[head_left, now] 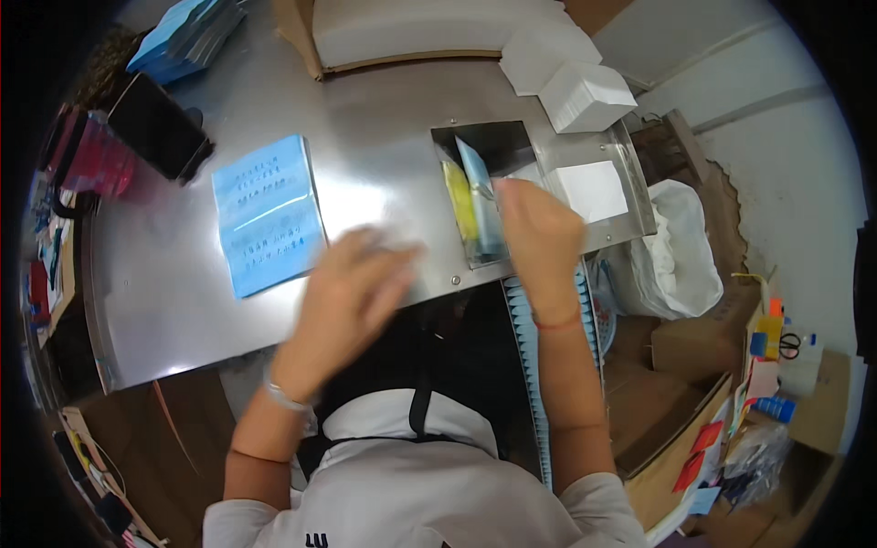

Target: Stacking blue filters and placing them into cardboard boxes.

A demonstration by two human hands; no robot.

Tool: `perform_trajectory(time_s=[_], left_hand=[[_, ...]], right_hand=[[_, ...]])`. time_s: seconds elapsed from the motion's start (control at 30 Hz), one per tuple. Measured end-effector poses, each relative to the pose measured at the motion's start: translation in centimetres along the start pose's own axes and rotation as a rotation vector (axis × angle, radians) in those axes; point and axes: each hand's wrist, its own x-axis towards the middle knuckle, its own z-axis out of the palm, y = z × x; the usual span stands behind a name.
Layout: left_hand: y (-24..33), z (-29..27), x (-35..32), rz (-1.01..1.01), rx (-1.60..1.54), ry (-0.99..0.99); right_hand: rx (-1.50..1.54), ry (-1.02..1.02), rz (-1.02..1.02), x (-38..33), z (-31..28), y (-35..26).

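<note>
Over the front edge of the metal worktop point(151, 310), my left hand point(352, 292) is blurred by motion. Its fingers look loosely apart, and I see nothing in them. A blue stack of printed packets or sheets point(269, 215) lies flat to the left of it. My right hand point(544, 233) is closed at the right side of a rectangular slot point(502, 137) cut in the worktop. Inside this slot, a pale blue sheet or packet point(475, 173) and a yellow piece point(459, 201) stand upright. What the right fingers hold, if anything, is hidden.
White card stacks point(585, 96) and a white square sheet point(594, 192) lie right of the slot. A phone-like black device point(160, 126), pink container point(96, 155) and blue bundle point(183, 36) stand left. Below the worktop runs a row of blue packets point(528, 342); a white bag point(681, 247) stands right.
</note>
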Motion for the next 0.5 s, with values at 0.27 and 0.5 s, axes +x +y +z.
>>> perform_trajectory(time_s=[0.27,0.5], left_hand=[[-6.5,-3.8,-0.9,-0.186,0.028,0.397],[-5.0,-3.5,0.2,-0.167,0.606,0.339]], right_hand=[[-0.251,0.068,0.204,-1.4,-2.2,2.6],[-0.095,-0.002,0.248,-1.3,-4.0,3.5]])
